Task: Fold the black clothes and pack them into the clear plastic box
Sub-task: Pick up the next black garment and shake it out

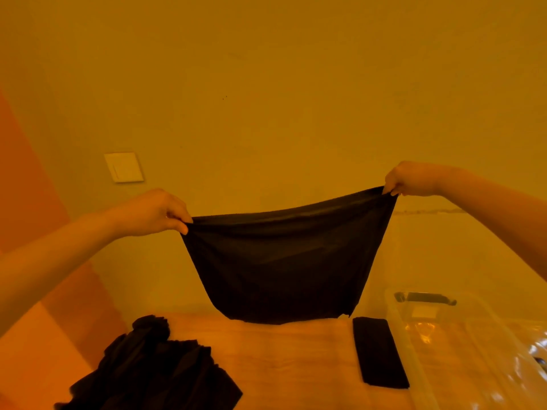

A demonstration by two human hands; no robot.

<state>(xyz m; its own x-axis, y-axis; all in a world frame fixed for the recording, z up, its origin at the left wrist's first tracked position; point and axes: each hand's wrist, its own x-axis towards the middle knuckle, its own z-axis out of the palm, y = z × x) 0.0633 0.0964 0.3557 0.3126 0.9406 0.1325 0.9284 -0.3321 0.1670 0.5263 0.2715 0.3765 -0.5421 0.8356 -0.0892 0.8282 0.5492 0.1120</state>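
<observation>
Held garment [284,261]: black, spread flat in the air, hanging.
Folded piece [380,352]: black rectangle, beside the clear plastic box [414,365].
Pile [157,368]: black, crumpled, left.

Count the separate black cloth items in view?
3. One black garment stretched in the air between both hands; a crumpled pile lower left, possibly several pieces; one folded piece beside the clear plastic box.

Plain black garment [284,261] up front, no print on it, and the crumpled pile [154,368] and folded piece [380,356] are black too. Clear plastic box [414,365] with a dark handle [424,298]; everything's under an orange-yellow cast, wall [266,84] included.
</observation>
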